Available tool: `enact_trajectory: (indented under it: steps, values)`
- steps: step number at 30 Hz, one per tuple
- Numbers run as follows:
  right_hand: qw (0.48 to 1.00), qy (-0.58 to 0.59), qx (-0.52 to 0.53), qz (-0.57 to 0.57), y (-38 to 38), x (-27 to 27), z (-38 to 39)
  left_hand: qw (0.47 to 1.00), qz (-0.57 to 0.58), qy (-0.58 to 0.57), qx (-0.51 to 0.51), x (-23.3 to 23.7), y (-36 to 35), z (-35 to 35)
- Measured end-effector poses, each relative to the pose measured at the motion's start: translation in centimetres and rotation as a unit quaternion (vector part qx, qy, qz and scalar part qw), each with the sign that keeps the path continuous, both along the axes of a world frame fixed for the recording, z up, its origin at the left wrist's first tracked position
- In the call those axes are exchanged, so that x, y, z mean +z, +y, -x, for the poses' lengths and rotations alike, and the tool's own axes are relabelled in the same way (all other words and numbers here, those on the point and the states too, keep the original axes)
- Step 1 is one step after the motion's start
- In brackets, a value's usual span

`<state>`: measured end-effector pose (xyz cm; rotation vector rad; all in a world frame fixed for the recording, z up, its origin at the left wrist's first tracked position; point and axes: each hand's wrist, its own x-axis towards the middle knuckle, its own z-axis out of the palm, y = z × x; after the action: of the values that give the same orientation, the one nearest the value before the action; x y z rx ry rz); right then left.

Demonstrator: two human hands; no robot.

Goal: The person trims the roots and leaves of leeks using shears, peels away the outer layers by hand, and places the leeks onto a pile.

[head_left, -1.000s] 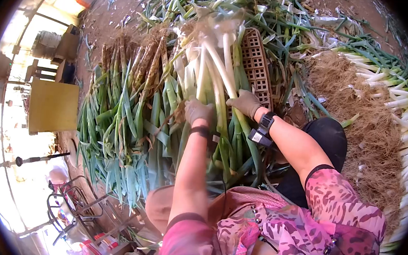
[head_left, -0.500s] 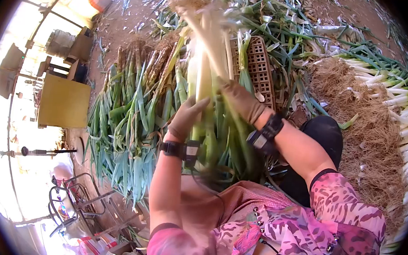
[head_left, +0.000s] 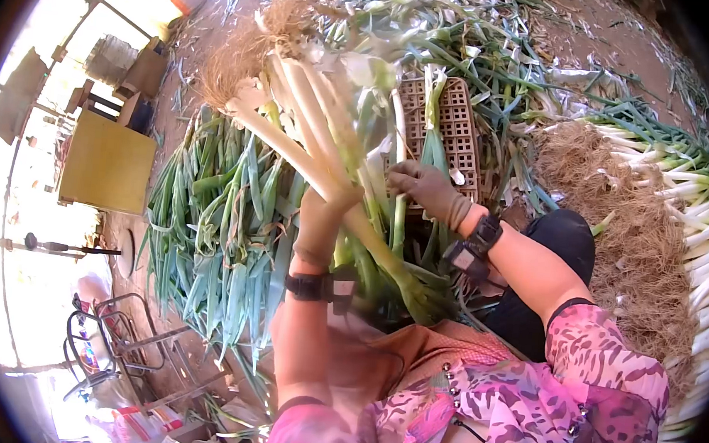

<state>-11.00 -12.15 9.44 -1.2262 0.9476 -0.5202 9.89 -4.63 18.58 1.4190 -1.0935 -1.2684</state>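
In the head view, my gloved left hand (head_left: 321, 223) is closed around a bunch of long green onions (head_left: 304, 122). Their pale stalks fan up to the left and end in shaggy brown roots (head_left: 283, 20); the green ends point down toward my lap. To the right of the bunch, my gloved right hand (head_left: 433, 193) has its fingers curled together. Pale leaf strips hang near those fingertips, but what they pinch is too small to make out. Whitish leaf pieces (head_left: 371, 69) beside the stalks look blurred.
Behind the right hand stands a brown plastic crate (head_left: 461, 142) with an onion on it. Untrimmed onions (head_left: 231, 203) are heaped at the left. Rows of white-stalked onions (head_left: 707, 241) lie at the right, roots inward. Leaf scraps (head_left: 500, 58) cover the ground beyond.
The bunch has tilted left, its roots swinging from upper middle to upper left. My left hand has turned with it. My right hand has moved off the stalks, slightly down and right.
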Motion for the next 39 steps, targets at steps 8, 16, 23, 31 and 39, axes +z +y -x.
enact_trajectory:
  steps: [8, 16, 23, 31, 39]
  values:
    - [0.994, 0.048, 0.028, 0.092, -0.1, -5.5, -6.1, 0.997, -0.042, 0.064, 0.002, -0.2, -0.4, -2.9]
    - [0.969, 0.055, -0.137, 0.196, 4.4, -0.5, -8.1, 0.988, -0.068, 0.123, 0.059, -1.7, -2.0, -4.9]
    - [0.988, -0.006, 0.010, 0.153, 3.4, 1.2, -8.5, 0.991, -0.050, 0.121, -0.024, -1.7, -2.3, -5.6]
    - [0.958, 0.157, -0.039, 0.237, -1.1, -4.2, -5.6, 0.992, -0.057, 0.115, -0.012, -1.7, -2.3, -5.4]
    - [0.913, 0.374, -0.157, 0.046, -4.3, -10.3, -4.5, 0.984, -0.065, 0.142, 0.080, -3.6, -3.5, -6.6]
